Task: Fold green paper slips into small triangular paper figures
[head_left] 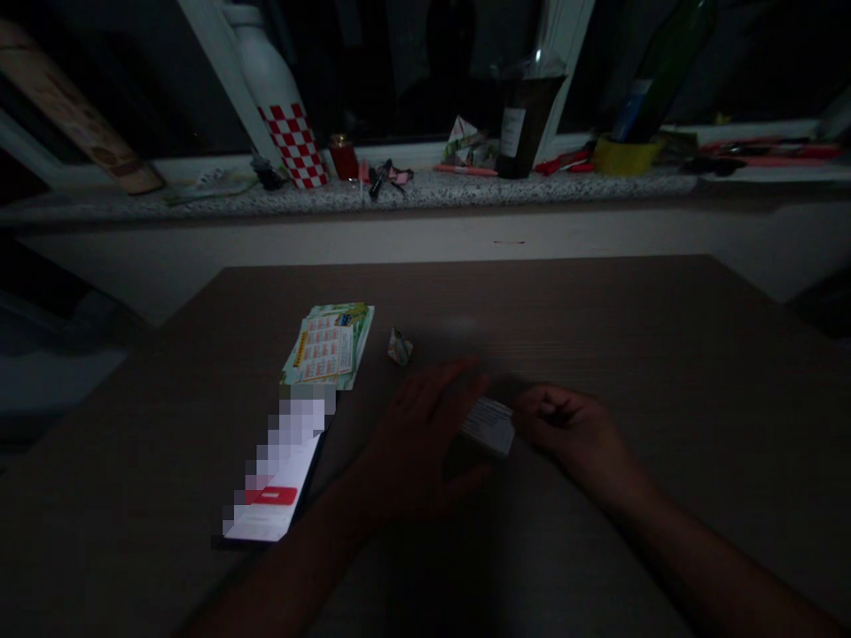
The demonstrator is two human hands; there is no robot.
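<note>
The scene is dim. A small white piece of printed paper (490, 424) lies on the brown table (598, 319) between my hands. My left hand (418, 434) rests over its left side, fingers stretched flat and pressing down. My right hand (572, 430) is closed, pinching the paper's right edge. Just beyond my left fingertips sits a tiny folded paper shape (400, 346). Further left lies a stack of colourful calendar cards (331, 346), and below it a long white leaflet with a red label (279, 487).
A stone windowsill (412, 190) runs behind the table. On it stand a white bottle with red checks (279, 97), a small red jar (344, 158), a dark wine bottle (525, 115), a green bottle in a yellow tape roll (625, 155), pens and clutter.
</note>
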